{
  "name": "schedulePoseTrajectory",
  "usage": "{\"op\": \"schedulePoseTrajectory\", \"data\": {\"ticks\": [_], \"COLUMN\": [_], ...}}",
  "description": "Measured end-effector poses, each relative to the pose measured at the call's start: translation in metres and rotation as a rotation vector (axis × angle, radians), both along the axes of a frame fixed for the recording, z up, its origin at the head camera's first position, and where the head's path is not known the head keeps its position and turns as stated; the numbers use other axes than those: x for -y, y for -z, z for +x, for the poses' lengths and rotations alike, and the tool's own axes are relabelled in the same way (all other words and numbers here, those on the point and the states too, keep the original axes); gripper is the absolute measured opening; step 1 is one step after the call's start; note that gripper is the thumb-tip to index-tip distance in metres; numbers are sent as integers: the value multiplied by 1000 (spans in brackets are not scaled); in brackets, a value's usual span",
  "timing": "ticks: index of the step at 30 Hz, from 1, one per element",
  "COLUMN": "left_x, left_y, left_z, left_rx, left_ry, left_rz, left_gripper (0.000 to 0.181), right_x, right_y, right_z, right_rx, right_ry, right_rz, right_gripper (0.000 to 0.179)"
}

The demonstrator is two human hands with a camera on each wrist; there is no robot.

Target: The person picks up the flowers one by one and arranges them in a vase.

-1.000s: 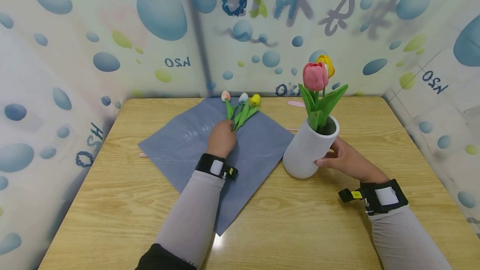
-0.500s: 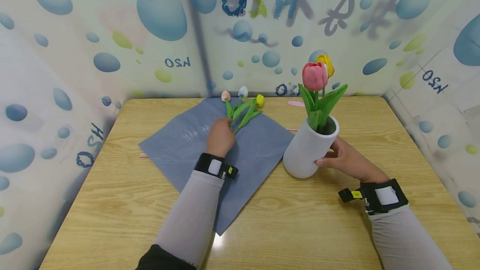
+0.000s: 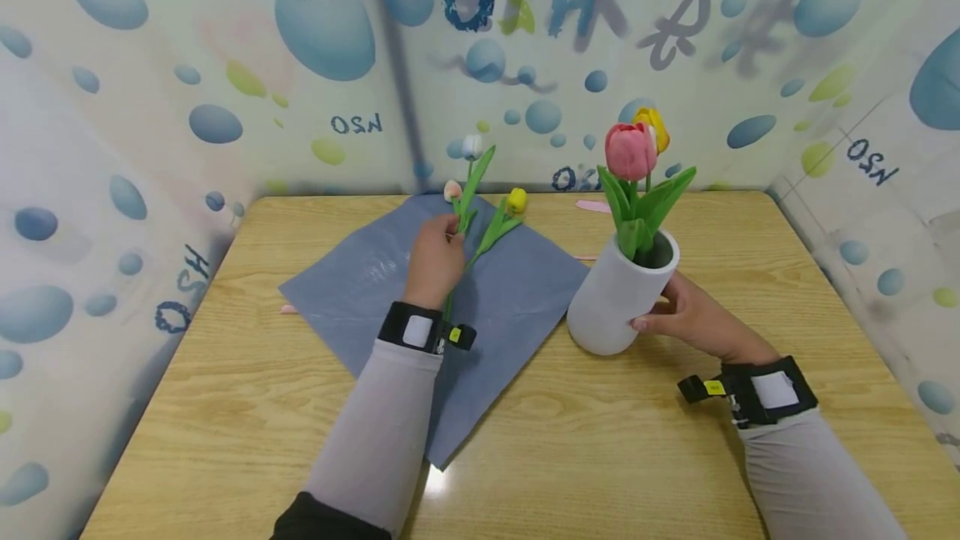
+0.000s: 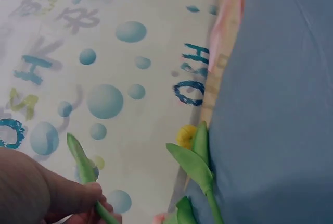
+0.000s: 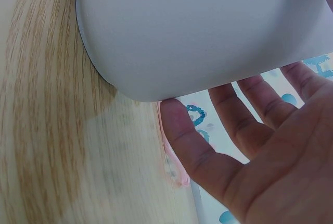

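My left hand [image 3: 437, 263] pinches the thin green stem of a white artificial tulip [image 3: 472, 147], raised upright over a grey-blue wrapping sheet [image 3: 375, 282]. In the left wrist view, thumb and fingers meet on that stem beside a green leaf [image 4: 80, 156]. A yellow tulip [image 3: 517, 201] and a small pale pink tulip [image 3: 452, 190] lie on the sheet. My right hand [image 3: 697, 319] holds a white vase [image 3: 618, 298] from its right side, and the vase leans right in the head view. Inside it stand a large pink tulip [image 3: 630, 152] and a yellow-orange tulip [image 3: 654, 130].
The sheet lies on a wooden table [image 3: 570, 457]. Pink strips [image 3: 593, 206] peek out near the back edge and beside the sheet. A patterned curtain [image 3: 300, 123] with blue spots hangs behind the table and along its sides.
My left hand has separated the white tulip from the yellow one and lifted it upright off the sheet. The yellow tulip has settled to the right. My right hand and the vase stay put.
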State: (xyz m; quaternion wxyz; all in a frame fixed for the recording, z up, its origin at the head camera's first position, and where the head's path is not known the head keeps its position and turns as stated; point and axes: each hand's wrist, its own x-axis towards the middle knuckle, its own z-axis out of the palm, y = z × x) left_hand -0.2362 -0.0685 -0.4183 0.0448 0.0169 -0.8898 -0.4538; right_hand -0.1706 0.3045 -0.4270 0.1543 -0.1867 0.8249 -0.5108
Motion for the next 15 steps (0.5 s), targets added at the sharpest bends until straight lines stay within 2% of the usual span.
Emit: {"op": "schedulePoseTrajectory", "data": {"ticks": [5, 15], "left_x": [0, -4], "left_y": [-8, -19], "left_z": [2, 3], "left_rx": [-19, 34], "left_ry": [21, 16], "left_rz": [165, 472], "left_gripper": [42, 42], "right_x": [0, 1], "right_y": [0, -1], "right_z": [1, 1], "right_rx": [0, -1], "right_ry": [1, -1], "right_rz": [-1, 2], "right_gripper": [80, 80]}}
